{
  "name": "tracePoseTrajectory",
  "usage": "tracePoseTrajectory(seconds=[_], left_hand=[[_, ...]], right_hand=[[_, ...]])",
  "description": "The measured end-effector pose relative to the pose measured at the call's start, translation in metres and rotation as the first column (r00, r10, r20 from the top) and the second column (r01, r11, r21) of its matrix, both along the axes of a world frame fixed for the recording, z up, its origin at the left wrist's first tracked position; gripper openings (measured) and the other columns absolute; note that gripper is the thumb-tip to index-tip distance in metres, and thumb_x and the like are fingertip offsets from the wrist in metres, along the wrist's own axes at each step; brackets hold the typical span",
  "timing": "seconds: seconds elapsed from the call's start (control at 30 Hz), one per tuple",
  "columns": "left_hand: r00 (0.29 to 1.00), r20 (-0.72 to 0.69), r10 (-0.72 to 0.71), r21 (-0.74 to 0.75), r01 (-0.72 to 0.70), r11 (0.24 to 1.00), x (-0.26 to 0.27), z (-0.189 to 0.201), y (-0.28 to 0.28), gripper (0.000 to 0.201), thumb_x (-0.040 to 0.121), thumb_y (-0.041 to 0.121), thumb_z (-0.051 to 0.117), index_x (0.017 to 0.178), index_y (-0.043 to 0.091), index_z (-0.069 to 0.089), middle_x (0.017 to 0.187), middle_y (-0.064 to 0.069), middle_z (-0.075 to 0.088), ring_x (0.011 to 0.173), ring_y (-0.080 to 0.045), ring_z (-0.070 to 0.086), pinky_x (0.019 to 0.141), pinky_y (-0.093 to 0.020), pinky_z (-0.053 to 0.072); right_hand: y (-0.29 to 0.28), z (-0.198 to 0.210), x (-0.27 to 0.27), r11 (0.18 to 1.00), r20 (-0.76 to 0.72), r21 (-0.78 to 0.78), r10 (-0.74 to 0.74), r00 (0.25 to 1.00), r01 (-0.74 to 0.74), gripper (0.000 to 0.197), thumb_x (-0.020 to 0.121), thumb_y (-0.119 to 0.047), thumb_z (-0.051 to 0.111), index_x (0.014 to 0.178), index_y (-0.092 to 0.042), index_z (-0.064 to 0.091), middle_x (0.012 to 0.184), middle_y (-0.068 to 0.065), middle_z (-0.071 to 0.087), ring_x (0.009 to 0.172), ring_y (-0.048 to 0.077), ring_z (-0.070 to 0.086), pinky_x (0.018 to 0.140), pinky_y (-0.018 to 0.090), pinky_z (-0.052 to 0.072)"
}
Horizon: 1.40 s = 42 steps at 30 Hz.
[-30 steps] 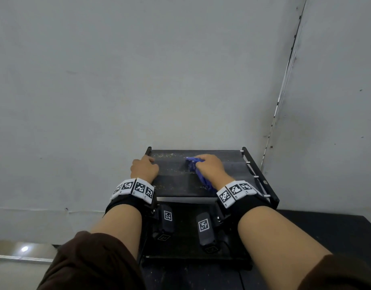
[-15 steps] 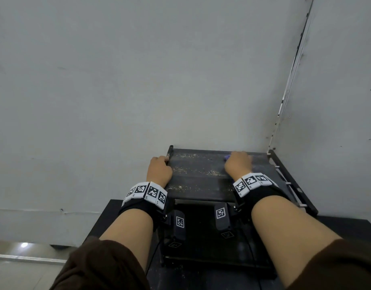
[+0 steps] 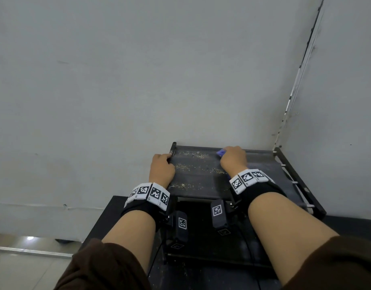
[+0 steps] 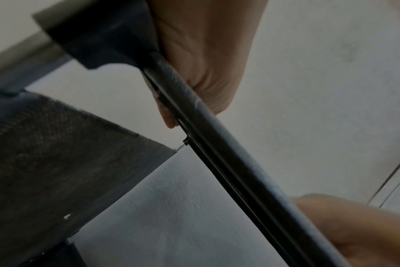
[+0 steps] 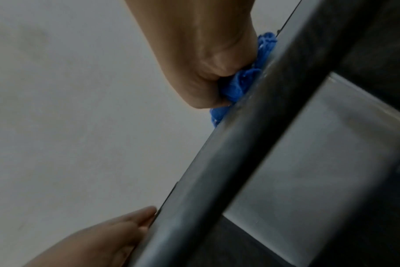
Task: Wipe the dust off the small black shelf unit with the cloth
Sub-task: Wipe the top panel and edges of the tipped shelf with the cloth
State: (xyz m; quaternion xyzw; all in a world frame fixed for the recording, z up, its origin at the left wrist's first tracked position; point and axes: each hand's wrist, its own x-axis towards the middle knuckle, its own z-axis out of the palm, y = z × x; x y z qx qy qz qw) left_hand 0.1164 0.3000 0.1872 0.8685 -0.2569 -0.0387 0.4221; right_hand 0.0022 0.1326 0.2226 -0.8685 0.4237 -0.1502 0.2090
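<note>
The small black shelf unit (image 3: 203,178) stands in a wall corner, its top strewn with streaks of yellowish dust (image 3: 193,167). My left hand (image 3: 160,166) grips the shelf's left top rail (image 4: 228,162), fingers curled round the rail, as the left wrist view (image 4: 201,63) shows. My right hand (image 3: 232,159) presses a bunched blue cloth (image 3: 221,152) onto the far edge of the top, right of centre. In the right wrist view the right hand (image 5: 206,63) clutches the cloth (image 5: 240,84) against a black bar (image 5: 228,162). Most of the cloth is hidden under the hand.
Grey walls (image 3: 138,80) meet just behind and right of the shelf. The right side frame (image 3: 295,181) carries white pegs. A lower shelf (image 3: 201,231) sits beneath my wrists. The unit stands on a black surface (image 3: 105,218); pale floor (image 3: 23,268) shows at lower left.
My right hand slid the cloth from the middle of the shelf top to its far edge, further right. The left hand kept its hold on the left rail.
</note>
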Motion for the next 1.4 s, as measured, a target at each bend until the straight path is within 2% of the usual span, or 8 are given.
tracePoseTrajectory(seconds=[0.2,0.33,0.53,0.67,0.83,0.97,1.1,1.4], left_hand=[[1.000,0.006,0.000,0.007,0.000,1.000,-0.001,0.001,0.000,0.048,0.087,0.000,0.042,0.134,0.005,0.051,0.137,-0.016,0.043,0.124,-0.030,0.048,0.109,-0.031,0.032],[1.000,-0.006,-0.008,0.031,0.008,0.999,0.000,0.006,0.003,0.048,0.086,0.001,0.043,0.132,0.008,0.054,0.137,-0.015,0.048,0.124,-0.030,0.050,0.108,-0.032,0.034],[0.999,0.003,-0.043,0.047,0.042,0.998,-0.006,0.013,0.013,0.045,0.086,0.004,0.045,0.129,0.011,0.056,0.135,-0.010,0.056,0.124,-0.027,0.051,0.102,-0.030,0.037],[0.997,0.022,-0.078,0.036,0.077,0.996,-0.015,0.012,0.016,0.046,0.085,-0.001,0.043,0.126,0.011,0.060,0.131,-0.009,0.059,0.121,-0.027,0.053,0.090,-0.023,0.035],[0.996,0.013,-0.089,0.030,0.089,0.996,-0.019,0.012,0.020,0.048,0.085,-0.001,0.043,0.129,0.012,0.058,0.132,-0.010,0.059,0.123,-0.028,0.052,0.100,-0.029,0.038],[0.994,0.034,-0.103,0.019,0.103,0.995,-0.023,0.009,0.022,0.049,0.084,-0.002,0.044,0.130,0.011,0.056,0.134,-0.012,0.057,0.123,-0.028,0.053,0.102,-0.031,0.039],[0.993,0.044,-0.107,0.019,0.106,0.994,-0.025,0.006,0.023,0.052,0.084,-0.004,0.043,0.133,0.009,0.053,0.139,-0.012,0.052,0.128,-0.029,0.048,0.107,-0.032,0.035],[0.993,0.051,-0.104,-0.043,0.106,0.993,-0.025,0.002,0.027,0.053,0.083,-0.009,0.040,0.132,0.008,0.054,0.139,-0.012,0.052,0.129,-0.028,0.048,0.108,-0.032,0.035]], right_hand=[[0.038,0.011,0.003,0.927,0.236,0.209,0.260,0.936,-0.310,0.056,0.085,0.014,0.037,0.128,-0.013,0.061,0.133,0.012,0.059,0.123,0.031,0.054,0.096,0.028,0.045],[0.026,0.016,-0.026,0.981,0.375,0.141,0.071,0.924,-0.132,0.055,0.082,0.017,0.038,0.123,-0.009,0.064,0.128,0.009,0.062,0.120,0.025,0.056,0.082,0.012,0.039],[0.013,0.005,-0.060,0.964,-0.001,-0.051,-0.261,0.965,0.260,0.029,0.093,-0.015,0.046,0.112,-0.019,0.069,0.132,0.010,0.052,0.127,0.030,0.044,0.104,0.041,0.041],[0.043,-0.002,-0.044,0.995,-0.030,-0.071,-0.072,0.997,0.069,0.033,0.093,-0.015,0.045,0.121,-0.017,0.063,0.132,0.009,0.056,0.124,0.027,0.049,0.104,0.033,0.040],[0.068,0.007,-0.050,0.960,0.330,0.200,0.125,0.936,-0.198,0.049,0.086,0.008,0.040,0.120,-0.015,0.067,0.116,0.004,0.064,0.109,0.019,0.057,0.090,0.021,0.042],[0.045,-0.002,-0.077,0.989,0.406,-0.006,-0.135,0.904,0.150,0.049,0.083,0.009,0.042,0.117,-0.015,0.067,0.122,0.009,0.062,0.116,0.026,0.056,0.099,0.034,0.047],[0.031,-0.009,-0.106,0.930,0.132,-0.137,-0.325,0.936,0.342,0.036,0.087,-0.005,0.049,0.114,-0.024,0.064,0.130,0.005,0.049,0.128,0.026,0.040,0.104,0.045,0.031],[0.072,-0.018,-0.058,1.000,0.138,0.017,0.000,0.990,-0.003,0.039,0.085,0.001,0.049,0.114,-0.020,0.065,0.131,0.008,0.039,0.120,0.032,0.040,0.099,0.036,0.044]])
